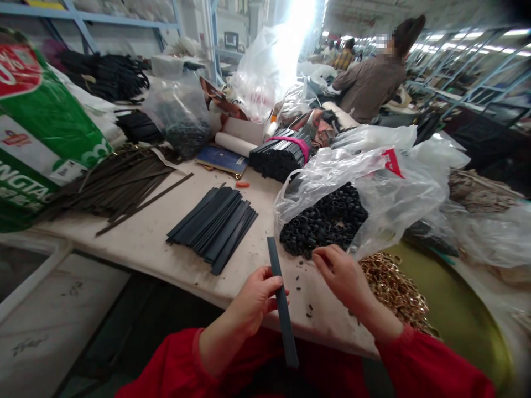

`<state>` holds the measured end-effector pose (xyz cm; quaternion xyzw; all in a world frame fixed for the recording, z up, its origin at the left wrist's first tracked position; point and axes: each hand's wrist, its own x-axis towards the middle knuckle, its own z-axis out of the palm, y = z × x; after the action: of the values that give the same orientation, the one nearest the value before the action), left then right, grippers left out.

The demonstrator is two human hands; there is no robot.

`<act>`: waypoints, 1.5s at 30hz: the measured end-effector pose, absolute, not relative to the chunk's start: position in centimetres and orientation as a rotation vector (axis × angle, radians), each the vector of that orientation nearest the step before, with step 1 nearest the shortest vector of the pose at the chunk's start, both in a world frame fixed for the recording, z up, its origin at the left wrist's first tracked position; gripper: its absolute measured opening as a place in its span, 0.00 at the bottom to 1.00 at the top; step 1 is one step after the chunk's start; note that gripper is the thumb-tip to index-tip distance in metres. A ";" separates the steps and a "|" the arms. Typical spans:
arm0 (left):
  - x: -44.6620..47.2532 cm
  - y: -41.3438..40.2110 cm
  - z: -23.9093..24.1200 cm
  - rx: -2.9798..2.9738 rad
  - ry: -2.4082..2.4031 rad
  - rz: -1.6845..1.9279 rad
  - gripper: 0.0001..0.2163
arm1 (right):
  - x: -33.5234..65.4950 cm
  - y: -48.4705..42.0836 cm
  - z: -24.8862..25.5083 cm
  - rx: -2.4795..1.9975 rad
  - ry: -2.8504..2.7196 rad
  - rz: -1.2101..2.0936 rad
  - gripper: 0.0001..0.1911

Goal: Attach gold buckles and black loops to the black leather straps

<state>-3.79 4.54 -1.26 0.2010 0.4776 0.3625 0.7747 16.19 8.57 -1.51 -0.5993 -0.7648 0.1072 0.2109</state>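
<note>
My left hand (260,292) is closed around a dark blue-black strap strip (283,309), pinched between thumb and fingers over the table's front edge. The strip stands nearly upright in view, its lower end over my lap. To the right, my right hand (342,275) reaches the near edge of a pile of small black loops (327,221). Its fingers are drawn together at the tips; what they hold, if anything, is too small to make out. The loops spill from a clear plastic bag (390,204). A stack of similar dark strips (215,224) lies left of my hands.
Gold metal buckles (394,287) fill part of a round brass-coloured tray (473,309) at right. Behind are a bundle of strips with a pink band (280,155) and a blue notebook (222,161). Brown strips (120,182) and a green bag (45,127) lie left. A person (373,83) stands behind.
</note>
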 end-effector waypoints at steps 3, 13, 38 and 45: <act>-3.9 3.8 -1.2 0.537 1.039 0.746 0.07 | 14.2 6.9 -0.7 -1.672 -1.891 0.775 0.14; -4.9 0.7 -1.4 1.612 1.340 0.693 0.10 | 13.2 3.0 1.2 -1.628 -1.365 1.189 0.15; -3.5 -1.5 -2.9 0.372 0.831 0.872 0.10 | 11.7 -8.3 -2.6 -1.446 -1.027 1.837 0.18; -2.3 0.2 -2.3 -0.009 0.713 0.805 0.13 | 11.1 -6.5 -2.8 -1.338 -0.902 1.993 0.21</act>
<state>-2.26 0.21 -2.30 -0.0041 0.3394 0.3835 0.8589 11.12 -6.47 -2.79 -0.5001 -0.3372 0.7450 0.2848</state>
